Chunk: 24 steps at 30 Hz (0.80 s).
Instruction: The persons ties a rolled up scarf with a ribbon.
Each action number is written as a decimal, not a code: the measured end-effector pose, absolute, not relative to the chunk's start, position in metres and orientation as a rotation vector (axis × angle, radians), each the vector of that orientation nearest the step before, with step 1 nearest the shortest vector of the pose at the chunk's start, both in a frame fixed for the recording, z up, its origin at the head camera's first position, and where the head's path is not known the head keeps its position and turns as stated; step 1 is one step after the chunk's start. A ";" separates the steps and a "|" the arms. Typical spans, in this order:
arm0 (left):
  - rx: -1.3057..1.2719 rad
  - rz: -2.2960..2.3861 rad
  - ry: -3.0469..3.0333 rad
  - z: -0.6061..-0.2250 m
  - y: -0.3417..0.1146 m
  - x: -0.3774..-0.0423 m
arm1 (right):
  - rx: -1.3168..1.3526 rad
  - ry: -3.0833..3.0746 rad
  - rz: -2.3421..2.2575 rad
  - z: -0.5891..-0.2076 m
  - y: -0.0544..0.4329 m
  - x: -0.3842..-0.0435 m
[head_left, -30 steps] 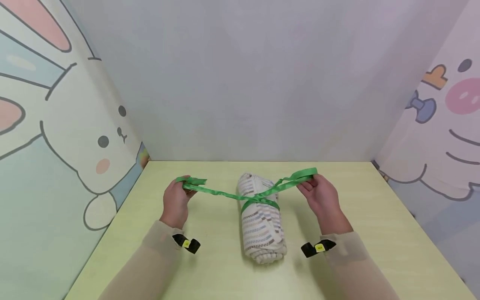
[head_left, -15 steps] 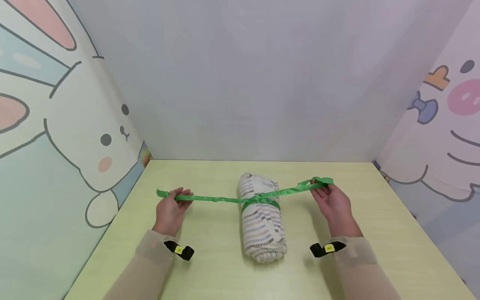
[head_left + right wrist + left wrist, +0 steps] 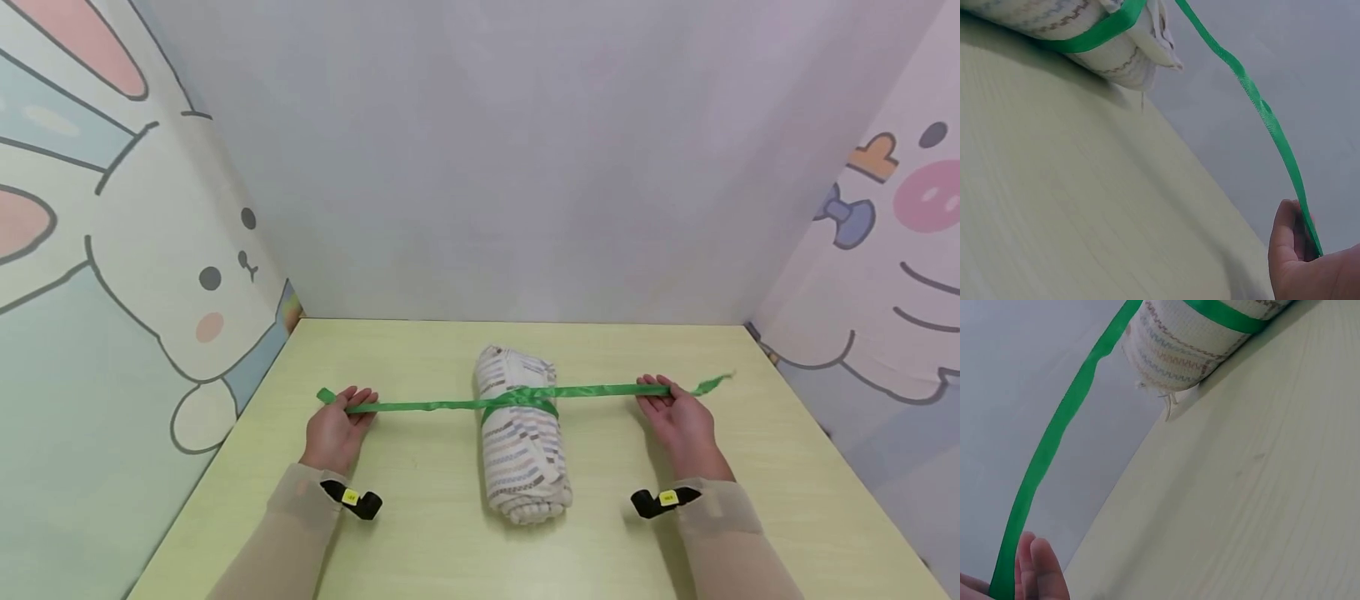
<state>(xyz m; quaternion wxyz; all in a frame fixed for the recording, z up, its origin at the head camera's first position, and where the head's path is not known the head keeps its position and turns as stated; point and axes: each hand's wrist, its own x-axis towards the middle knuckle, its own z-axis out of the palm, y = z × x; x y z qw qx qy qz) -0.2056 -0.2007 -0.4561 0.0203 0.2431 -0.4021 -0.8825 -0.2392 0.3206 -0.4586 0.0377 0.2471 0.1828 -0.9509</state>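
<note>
A rolled cloth (image 3: 522,467), off-white with striped rows, lies lengthwise on the table in the head view. Around its middle runs a green ribbon (image 3: 592,390), crossed on top with its two ends drawn out sideways. My left hand (image 3: 335,433) pinches one end under the thumb, and a short tail sticks out beyond it. On the other side my right hand (image 3: 681,425) pinches the opposite end, its frayed tail pointing right. Both wrist views show the ribbon rising from the fingers toward the roll; part of each grip is hidden.
The pale wooden table (image 3: 442,550) meets a plain grey-white wall (image 3: 480,167) at the back. Side panels with a cartoon rabbit (image 3: 172,275) and a cartoon pig (image 3: 885,275) flank it. A small black camera is strapped at each wrist.
Both hands have moved apart and slightly nearer, drawing the ribbon straighter and tighter across the roll. The loops by the hands have straightened out into short tails. The roll stays in place.
</note>
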 end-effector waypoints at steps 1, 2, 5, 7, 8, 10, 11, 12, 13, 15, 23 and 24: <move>0.756 -2.732 -1.249 -0.457 -0.201 -0.206 | 0.757 0.580 -2.913 -0.460 0.321 -0.240; 0.754 -2.726 -1.255 -0.458 -0.200 -0.207 | 0.760 0.594 -2.912 -0.461 0.321 -0.240; 0.766 -2.685 -1.296 -0.461 -0.199 -0.210 | 0.792 0.636 -2.919 -0.464 0.323 -0.244; 0.771 -2.642 -1.354 -0.463 -0.199 -0.212 | 0.831 0.613 -2.942 -0.465 0.325 -0.245; 0.771 -2.621 -1.384 -0.465 -0.199 -0.213 | 0.859 0.603 -2.958 -0.465 0.326 -0.245; 0.765 -2.578 -1.428 -0.467 -0.200 -0.215 | 0.908 0.594 -2.994 -0.465 0.330 -0.246; 0.764 -2.551 -1.448 -0.468 -0.201 -0.216 | 0.934 0.607 -3.008 -0.465 0.331 -0.246; 0.763 -2.521 -1.478 -0.468 -0.202 -0.216 | 0.948 0.646 -3.020 -0.464 0.334 -0.246; 0.765 -2.494 -1.491 -0.469 -0.203 -0.217 | 0.970 0.715 -3.024 -0.464 0.335 -0.246; 0.780 -2.433 -1.523 -0.468 -0.205 -0.218 | 1.023 0.917 -3.015 -0.462 0.338 -0.246; 0.849 -2.076 -1.831 -0.461 -0.215 -0.217 | 1.177 1.995 -2.526 -0.461 0.339 -0.243; 0.839 -1.984 -1.904 -0.460 -0.215 -0.216 | 1.157 2.090 -2.451 -0.461 0.339 -0.243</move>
